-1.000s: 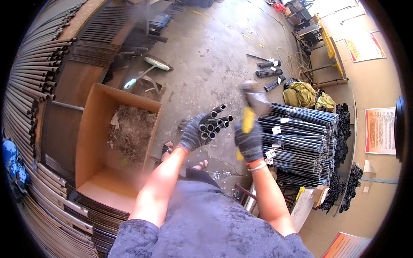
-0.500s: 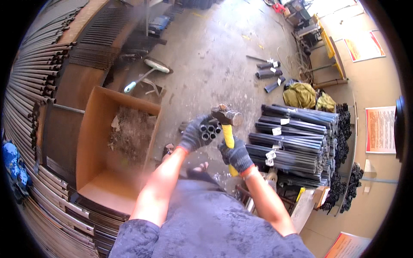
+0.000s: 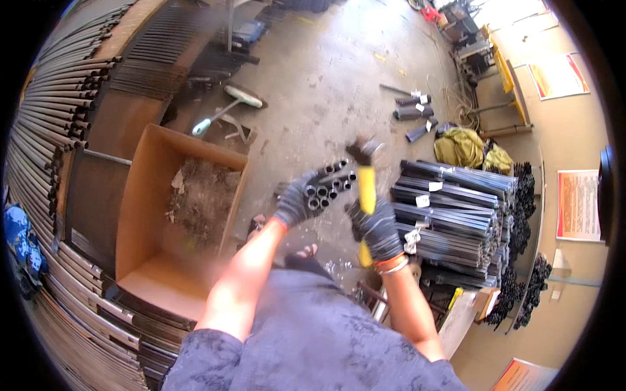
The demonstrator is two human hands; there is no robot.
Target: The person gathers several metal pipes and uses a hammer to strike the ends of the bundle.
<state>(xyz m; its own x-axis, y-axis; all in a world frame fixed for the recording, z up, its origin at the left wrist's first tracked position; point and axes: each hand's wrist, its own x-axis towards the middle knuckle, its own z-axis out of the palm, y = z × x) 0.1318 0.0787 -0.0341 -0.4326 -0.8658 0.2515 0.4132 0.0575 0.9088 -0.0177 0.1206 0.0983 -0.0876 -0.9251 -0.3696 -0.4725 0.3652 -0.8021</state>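
My right hand, in a dark grey knit glove, is closed round the yellow handle of a hammer. The hammer's dark steel head is up, beyond the hand and to the right of a bundle of metal tubes. The round open ends of several tubes face me. Gloved likewise, my left hand grips the bundle from its left side, with its fingers partly hidden behind the tubes. Between hammer head and tube ends there is a small gap.
An open cardboard box with debris inside stands at left, near a brush with a pale green handle. Tagged bundles of dark bars are stacked at right, by an olive sack. Long pipes lie along the left side.
The hammer and my right hand have moved right, away from the tubes, and the hammer head has risen. More tube ends now show beside my left hand, which keeps its grip.
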